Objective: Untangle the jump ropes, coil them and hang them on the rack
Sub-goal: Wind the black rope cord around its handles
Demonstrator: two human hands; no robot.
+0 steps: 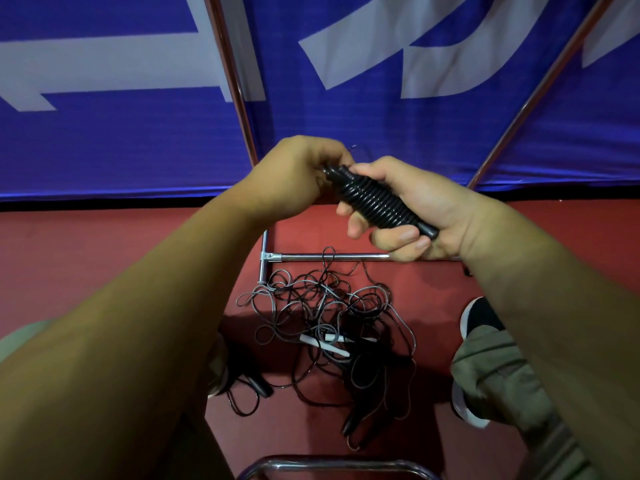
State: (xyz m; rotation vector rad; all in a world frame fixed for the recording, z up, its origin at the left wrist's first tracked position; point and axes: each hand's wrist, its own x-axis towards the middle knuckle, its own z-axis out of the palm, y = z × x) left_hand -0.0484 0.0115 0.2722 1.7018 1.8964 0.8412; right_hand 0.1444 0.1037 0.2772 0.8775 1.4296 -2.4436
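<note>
Head view | my right hand (433, 199) wraps its fingers round a black ribbed handle (377, 202) | my left hand (294, 178) pinches the handle's upper end | below, the ropes (322, 323) lie tangled on the red floor (104, 258), just beside the rack (332, 257) foot

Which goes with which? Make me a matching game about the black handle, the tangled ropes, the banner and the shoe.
1 ribbed black handle
2 tangled ropes
3 banner
4 shoe

a blue and white
b gripped by the right hand
c right of the tangle
d heaped on the red floor

Pairs: 1-b, 2-d, 3-a, 4-c
</note>
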